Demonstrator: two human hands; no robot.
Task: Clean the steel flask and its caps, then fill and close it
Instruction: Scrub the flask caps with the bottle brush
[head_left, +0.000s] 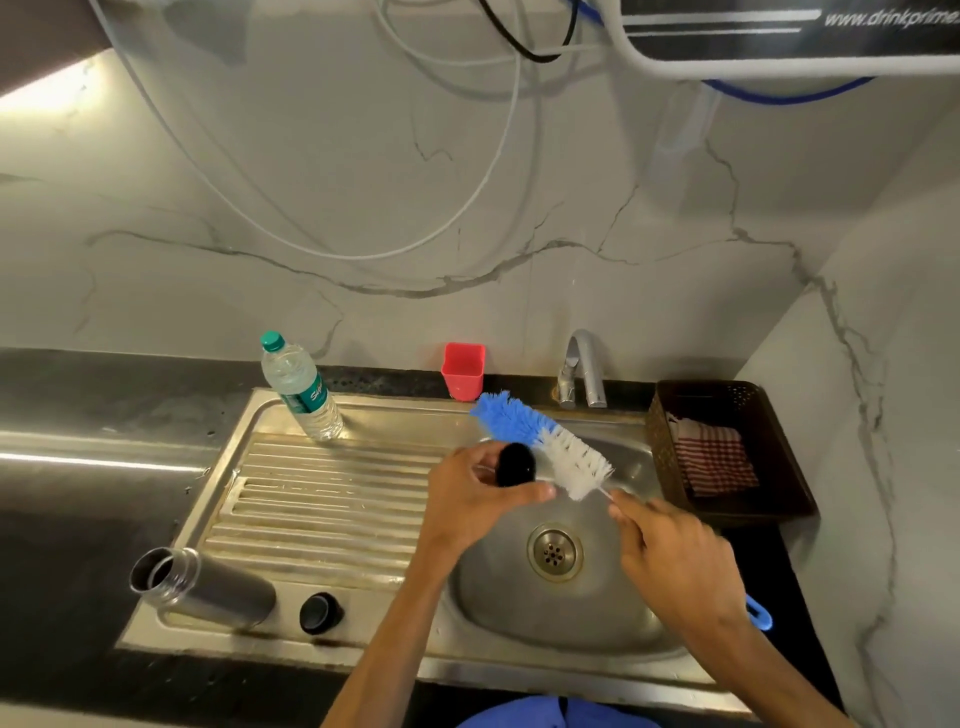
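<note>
Head view: left hand (470, 501) holds a small black cap (516, 464) over the sink (519, 618), fingers and thumb curled round it, open side apparently turned toward the brush. Right hand (675, 564) grips the bottle brush (543, 439) by its handle; only the thin wire stem shows ahead of the fingers, and the blue handle end pokes out behind the wrist. The brush's long axis runs from the right hand up and to the left, white bristles nearest the grip, blue bristles at the far tip. The cap lies just left of the white bristles, touching or nearly so; contact cannot be confirmed. Judgement: the scrub turns on bringing the bristles sideways into the cap, so the left hand, nearer the cap's mouth, must angle it to the brush. The steel flask (205, 584) lies on its side on the ribbed drainboard, mouth open toward the left, with a second black cap (320, 613) just beside its base, both well apart from the hands.
</note>
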